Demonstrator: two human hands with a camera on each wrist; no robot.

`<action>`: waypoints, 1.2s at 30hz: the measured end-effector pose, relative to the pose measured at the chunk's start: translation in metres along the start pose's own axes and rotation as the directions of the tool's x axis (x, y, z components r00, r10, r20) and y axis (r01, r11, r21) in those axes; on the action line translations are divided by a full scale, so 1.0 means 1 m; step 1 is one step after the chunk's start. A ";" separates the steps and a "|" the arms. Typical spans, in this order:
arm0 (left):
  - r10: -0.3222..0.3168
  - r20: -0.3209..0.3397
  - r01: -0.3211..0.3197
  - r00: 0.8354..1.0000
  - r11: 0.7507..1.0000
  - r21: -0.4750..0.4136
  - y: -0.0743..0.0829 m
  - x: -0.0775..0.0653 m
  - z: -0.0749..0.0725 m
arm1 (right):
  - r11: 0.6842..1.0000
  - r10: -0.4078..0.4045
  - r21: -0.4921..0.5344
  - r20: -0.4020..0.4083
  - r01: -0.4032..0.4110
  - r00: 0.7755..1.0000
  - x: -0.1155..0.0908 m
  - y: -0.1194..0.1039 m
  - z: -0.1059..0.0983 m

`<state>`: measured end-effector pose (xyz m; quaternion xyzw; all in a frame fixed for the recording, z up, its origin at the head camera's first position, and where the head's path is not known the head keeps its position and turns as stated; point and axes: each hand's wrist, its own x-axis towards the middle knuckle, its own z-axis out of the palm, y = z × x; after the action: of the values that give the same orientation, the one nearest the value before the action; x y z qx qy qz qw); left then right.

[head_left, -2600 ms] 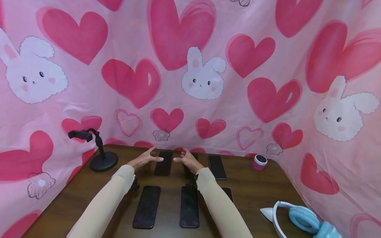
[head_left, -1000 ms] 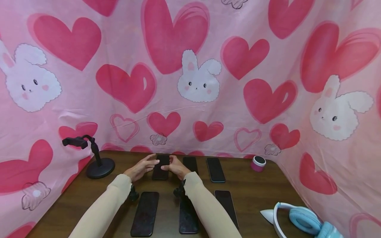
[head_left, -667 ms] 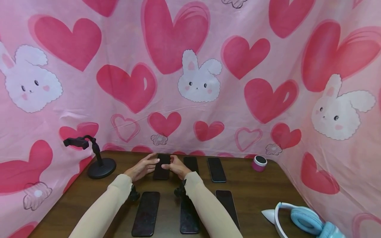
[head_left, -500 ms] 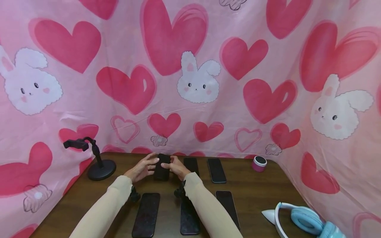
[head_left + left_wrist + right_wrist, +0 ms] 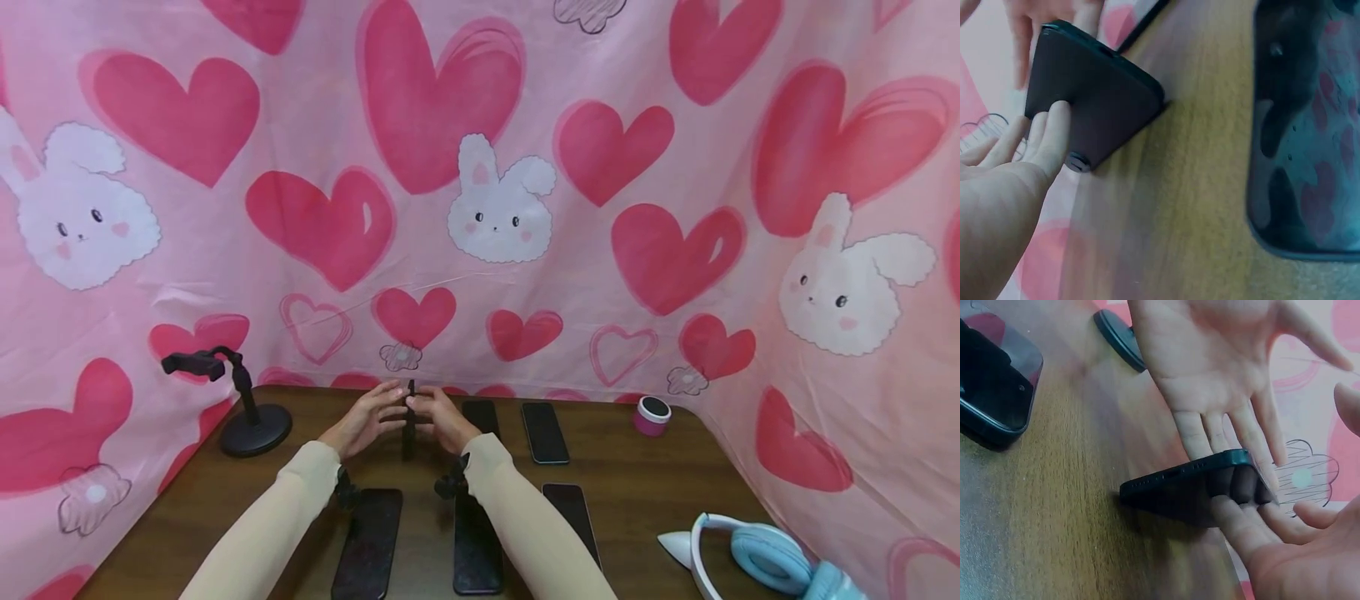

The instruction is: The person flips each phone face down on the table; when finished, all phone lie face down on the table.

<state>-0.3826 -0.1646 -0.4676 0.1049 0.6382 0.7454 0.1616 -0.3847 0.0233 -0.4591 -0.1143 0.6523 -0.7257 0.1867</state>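
Note:
A black smartphone (image 5: 408,440) stands on its long edge at the back of the table, between the two hands. In the head view only its thin side shows. The left hand (image 5: 365,422) touches its dark back with straight fingers; in the left wrist view the back (image 5: 1094,94) has a camera lens near the tabletop. On the other side the right hand (image 5: 445,422) touches the glossy screen with extended fingertips, which mirror in the glass in the right wrist view. Neither hand wraps round the smartphone (image 5: 1179,494).
Several other smartphones lie flat: one near left (image 5: 367,546), one beside the right forearm (image 5: 480,554), another further right (image 5: 572,512), two behind (image 5: 480,414) (image 5: 545,433). A black phone stand (image 5: 255,429), a pink round speaker-like object (image 5: 652,417) and cat-ear headphones (image 5: 768,550) surround them.
The right hand has moved left from the neighbouring smartphone. The smartphone between the hands has gone from lying flat to upright on its long edge.

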 end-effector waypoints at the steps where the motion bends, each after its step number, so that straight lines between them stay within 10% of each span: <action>1: 0.006 -0.001 -0.006 1.000 1.000 -0.001 -0.001 0.000 0.000 | 1.000 -0.011 0.007 -0.002 0.011 1.000 0.000 0.000 0.000; 19: 0.045 0.071 -0.049 0.997 0.997 0.057 -0.016 0.002 0.001 | 0.973 -0.076 -0.221 -0.061 0.060 0.995 -0.001 0.012 -0.017; 36: -0.020 -0.023 0.024 1.000 0.983 0.180 -0.023 -0.007 -0.014 | 0.974 -0.019 -0.228 -0.079 0.001 0.997 0.002 0.020 -0.017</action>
<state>-0.3788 -0.1769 -0.4920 0.1042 0.7058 0.6838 0.1528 -0.3911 0.0358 -0.4809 -0.1087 0.7376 -0.6511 0.1421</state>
